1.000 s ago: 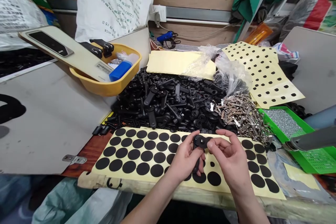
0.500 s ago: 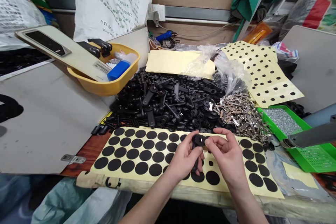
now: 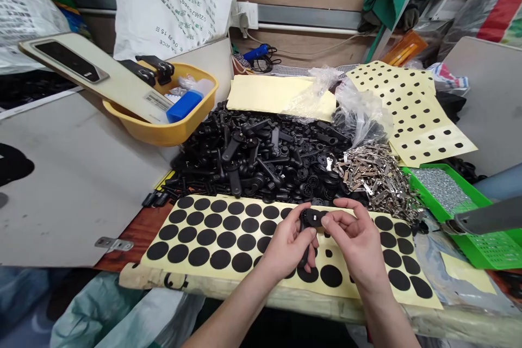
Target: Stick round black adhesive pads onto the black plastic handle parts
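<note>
My left hand (image 3: 287, 247) is closed around a black plastic part with a long handle (image 3: 304, 257) and a round head. A black round sticker (image 3: 313, 218) lies over that head, and a bit of metal shows through its small opening. With thumb and index finger, my right hand (image 3: 359, 244) pinches the sticker's right edge; the other fingers curl loosely. Both hands are above a yellow backing sheet (image 3: 408, 297) with rows of black round stickers. Small dark dots mark spots on it where no sticker sits. My fingers hide some of the part.
Behind the sheet is a heap of black plastic parts (image 3: 253, 155), with metal clips (image 3: 373, 174) at its right. A green tray (image 3: 473, 187) holds small silvery pieces. A yellow basin (image 3: 163, 136) carries a phone (image 3: 110, 79). Used dotted sheets (image 3: 432, 114) lie at the back right.
The view has shifted slightly. Both hands keep nearly the same pose on the plastic part and the sticker, with no other clear change.
</note>
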Demonstrator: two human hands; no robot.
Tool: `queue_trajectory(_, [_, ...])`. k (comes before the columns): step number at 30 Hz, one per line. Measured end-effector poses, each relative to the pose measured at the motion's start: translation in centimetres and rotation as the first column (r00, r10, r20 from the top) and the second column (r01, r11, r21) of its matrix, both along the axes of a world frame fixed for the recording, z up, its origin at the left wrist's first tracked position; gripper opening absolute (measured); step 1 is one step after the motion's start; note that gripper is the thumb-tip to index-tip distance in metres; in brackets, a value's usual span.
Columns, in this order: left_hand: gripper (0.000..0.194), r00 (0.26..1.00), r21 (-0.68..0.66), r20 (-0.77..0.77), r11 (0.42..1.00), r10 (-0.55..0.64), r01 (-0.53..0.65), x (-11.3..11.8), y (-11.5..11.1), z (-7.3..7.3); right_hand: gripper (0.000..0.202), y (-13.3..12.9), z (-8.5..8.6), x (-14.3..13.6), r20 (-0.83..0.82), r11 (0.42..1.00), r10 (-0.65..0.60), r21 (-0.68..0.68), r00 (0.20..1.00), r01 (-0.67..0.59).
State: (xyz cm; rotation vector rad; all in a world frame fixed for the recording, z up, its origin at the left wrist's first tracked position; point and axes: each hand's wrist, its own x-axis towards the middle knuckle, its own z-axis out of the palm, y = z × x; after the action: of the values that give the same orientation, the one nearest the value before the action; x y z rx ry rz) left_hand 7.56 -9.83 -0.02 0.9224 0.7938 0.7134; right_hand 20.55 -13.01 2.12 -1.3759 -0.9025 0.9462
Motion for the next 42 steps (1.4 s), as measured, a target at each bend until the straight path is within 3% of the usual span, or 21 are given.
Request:
queue_trajectory(27, [0.061,0.999,0.013,-0.026,1.0,-0.022,0.023,-0.01,0.01,-0.09,0.043,0.27,-0.39,-0.11,0.03,1.0,0.019,-0.008,0.999,-0.018])
queue_trajectory(42, [0.061,1.0,0.027,-0.003,0.999,-0.031,0.031,0.02,-0.05,-0.38,0.048,-0.01,-0.17,-0.11,-0.046,0.998,-0.014,-0.065,0.999,0.011])
